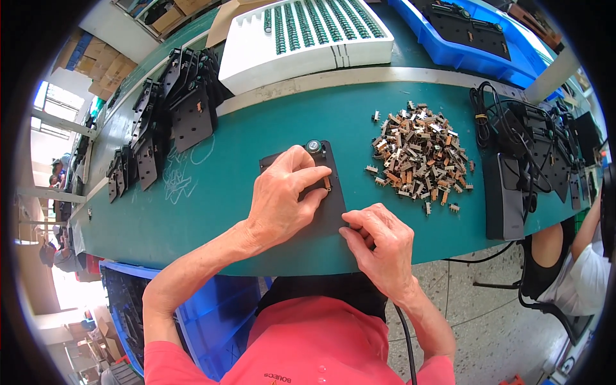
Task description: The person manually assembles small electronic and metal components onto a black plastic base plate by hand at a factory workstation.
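Observation:
A flat black panel (330, 206) lies on the green table in front of me, with a round green-and-silver part (314, 147) at its far end. My left hand (282, 196) rests over the panel, and its index finger and thumb close around a small brown slide switch (327, 183) on the panel's right side. Beside the panel's near right edge is my right hand (382, 247), fingers curled and thumb drawn up to the index finger. Whatever those fingertips hold, if anything, is hidden. To the right is a heap of small metal-and-brown slide switches (420, 154).
Black panels (192, 122) stand stacked at the left. A white foam tray (256, 64) holds rows of green round parts at the back, near a blue bin (443, 54). Cables and a black box (504, 199) sit at right. Another person (577, 276) sits at far right.

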### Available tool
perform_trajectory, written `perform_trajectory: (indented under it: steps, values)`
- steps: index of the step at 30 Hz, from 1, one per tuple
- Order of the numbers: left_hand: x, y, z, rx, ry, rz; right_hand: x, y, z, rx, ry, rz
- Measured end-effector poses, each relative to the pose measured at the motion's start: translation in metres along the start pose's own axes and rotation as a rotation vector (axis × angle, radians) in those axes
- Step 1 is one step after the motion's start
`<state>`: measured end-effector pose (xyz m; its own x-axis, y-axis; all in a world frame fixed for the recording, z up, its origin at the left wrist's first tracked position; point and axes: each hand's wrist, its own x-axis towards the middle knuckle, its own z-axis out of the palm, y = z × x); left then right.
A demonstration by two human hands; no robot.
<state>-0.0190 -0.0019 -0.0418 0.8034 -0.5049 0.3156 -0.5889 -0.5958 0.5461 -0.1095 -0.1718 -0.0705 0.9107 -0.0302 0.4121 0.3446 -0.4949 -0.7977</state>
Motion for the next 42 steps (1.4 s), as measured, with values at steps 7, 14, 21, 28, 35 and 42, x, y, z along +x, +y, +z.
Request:
perform_trajectory:
  steps: [7,14,21,28,35,42]
  values:
    - [-0.002,0.0,-0.002,0.007,-0.016,0.025,-0.002,-0.002,0.0,0.015,-0.03,0.059]
    - [-0.003,0.001,-0.007,0.008,-0.01,0.009,-0.002,-0.002,-0.001,0.007,-0.024,0.047]
    - [-0.003,-0.019,-0.036,0.11,-0.004,-0.071,-0.001,-0.002,0.0,0.038,-0.017,0.048]
    - [-0.007,-0.036,-0.042,0.18,-0.059,-0.108,0.001,-0.004,-0.001,0.05,-0.043,0.091]
    - [0.003,-0.048,-0.048,0.149,-0.161,-0.127,0.002,-0.006,0.0,0.051,-0.06,0.113]
    - [0.003,-0.054,-0.043,0.166,-0.134,0.046,0.002,-0.006,0.001,0.047,-0.063,0.12]
